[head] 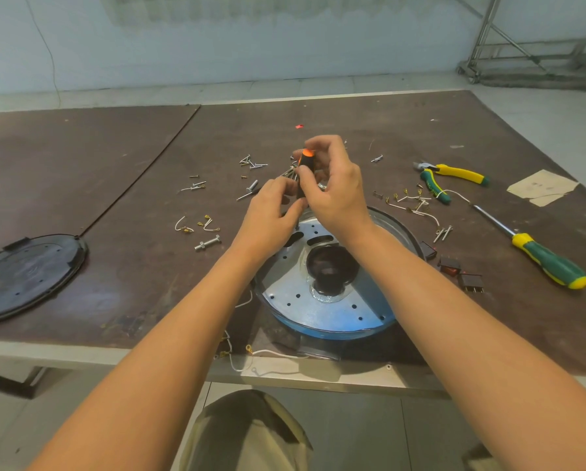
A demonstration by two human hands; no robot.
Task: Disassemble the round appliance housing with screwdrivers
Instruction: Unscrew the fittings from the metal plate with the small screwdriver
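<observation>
Head view: the right hand (332, 195) curls round the screwdriver (305, 162) handle, and the left hand (271, 215) pinches its shaft lower. The tool stands near upright over the housing's (335, 312) far-left part, tip down; the housing lies flat directly beneath both grips.

On the brown table (114, 164) lie yellow-and-green pliers (459, 173), a torn paper scrap (539, 186), three black switches (449, 266), a loose bolt (208, 243), scattered screws (252, 163) and short white wire ends (415, 202), with a metal rack (529, 76) standing on the floor beyond.
</observation>
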